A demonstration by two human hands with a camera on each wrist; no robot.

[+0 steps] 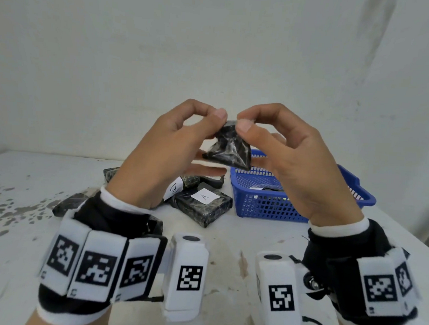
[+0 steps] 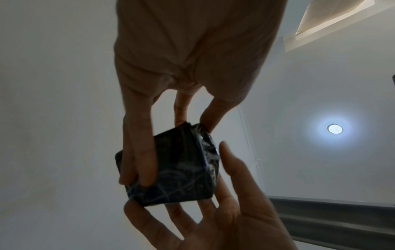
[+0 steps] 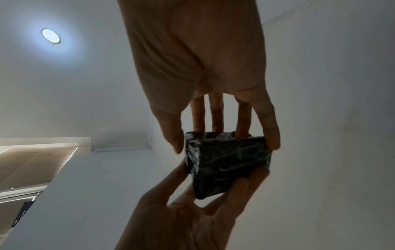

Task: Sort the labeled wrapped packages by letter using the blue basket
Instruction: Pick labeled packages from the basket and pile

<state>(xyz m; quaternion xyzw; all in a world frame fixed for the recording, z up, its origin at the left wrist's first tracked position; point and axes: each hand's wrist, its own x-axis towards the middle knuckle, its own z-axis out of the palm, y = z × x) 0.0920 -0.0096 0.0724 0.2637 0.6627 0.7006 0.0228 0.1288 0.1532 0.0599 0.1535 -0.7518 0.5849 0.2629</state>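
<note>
I hold a small black wrapped package (image 1: 230,148) up in front of the wall, above the table, with both hands. My left hand (image 1: 212,136) pinches its left side between thumb and fingers. On the right corner, my right hand (image 1: 255,139) pinches it the same way. No label shows on it. The left wrist view has the package (image 2: 183,169) under my left hand (image 2: 173,150). From the right wrist, the package (image 3: 228,165) sits between the fingers of my right hand (image 3: 222,142). The blue basket (image 1: 268,207) stands on the table behind my right hand, with a dark item inside.
More black packages lie on the white table (image 1: 228,243) left of the basket. One is labelled A (image 1: 204,196). Another, labelled B (image 1: 176,189), lies behind it. Further packages (image 1: 110,173) lie at the left, partly hidden by my left wrist. The table's left part is stained.
</note>
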